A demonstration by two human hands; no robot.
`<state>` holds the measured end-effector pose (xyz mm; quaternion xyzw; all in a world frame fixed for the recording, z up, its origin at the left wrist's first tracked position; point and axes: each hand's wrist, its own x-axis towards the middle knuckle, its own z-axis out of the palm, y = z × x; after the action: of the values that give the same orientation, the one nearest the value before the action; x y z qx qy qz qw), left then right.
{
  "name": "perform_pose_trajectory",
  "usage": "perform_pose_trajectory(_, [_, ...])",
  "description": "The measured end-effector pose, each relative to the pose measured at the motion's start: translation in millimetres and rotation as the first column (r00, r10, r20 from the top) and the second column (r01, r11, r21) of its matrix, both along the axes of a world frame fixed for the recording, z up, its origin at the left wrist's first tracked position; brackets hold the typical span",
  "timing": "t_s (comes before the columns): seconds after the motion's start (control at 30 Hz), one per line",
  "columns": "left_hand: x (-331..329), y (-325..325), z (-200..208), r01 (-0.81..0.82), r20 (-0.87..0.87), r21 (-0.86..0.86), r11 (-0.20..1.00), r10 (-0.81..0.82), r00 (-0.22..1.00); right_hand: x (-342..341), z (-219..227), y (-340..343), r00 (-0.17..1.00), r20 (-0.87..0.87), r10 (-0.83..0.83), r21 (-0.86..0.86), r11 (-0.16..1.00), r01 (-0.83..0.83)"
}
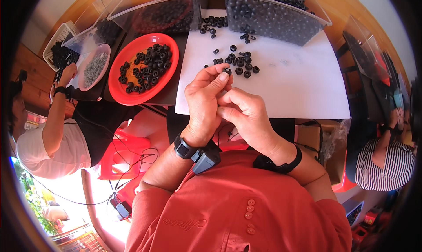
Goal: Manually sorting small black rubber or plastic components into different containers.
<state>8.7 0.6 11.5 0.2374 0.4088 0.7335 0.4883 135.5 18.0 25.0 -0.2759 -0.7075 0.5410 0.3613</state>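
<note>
My left hand (203,96) is raised over the near edge of the white sheet (303,87). Its thumb and forefinger pinch a small black round part (227,70). Close against the left palm is my right hand (250,111), thumb and forefinger pressed together; whatever they hold is hidden. Just beyond my fingers lies a loose group of similar black parts (247,66) on the sheet. More of them, several with a visible hole, fill the middle of a red plate (115,82) to my left.
Two clear bins, the left bin (154,14) and the right bin (281,23), hold many black parts at the back. A pink bowl (104,63) with small metallic pieces and a white basket (50,47) stand far left. People sit on both sides; cables (132,164) hang below left.
</note>
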Motion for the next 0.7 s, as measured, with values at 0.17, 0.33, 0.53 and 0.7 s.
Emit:
perform_pose_trajectory(0.17, [0.0, 0.7, 0.6, -0.010, -0.004, 0.000, 1.000, 0.010, 1.000, -4.4, -1.5, 1.0, 1.000, -0.006, -0.002, 0.026, 1.000, 0.002])
perform_pose_trajectory(0.33, [-4.1, -0.2, -3.5, 0.025, 0.005, -0.003, 1.000, -0.025, 1.000, -6.1, -7.6, 2.1, 0.994, 0.092, -0.054, 0.304, 0.953, 0.024])
perform_pose_trajectory(0.53, [-1.8, -1.6, -1.5, 0.015, -0.028, 0.021, 1.000, -0.014, 1.000, -1.0, -1.4, 0.3, 0.999, 0.020, 0.035, -0.064, 0.997, -0.033])
perform_pose_trajectory(0.7, [-3.3, -2.1, -3.7, 0.020, -0.015, 0.015, 1.000, -0.020, 1.000, -0.4, -0.5, -0.6, 0.999, 0.014, 0.032, -0.044, 0.999, -0.032])
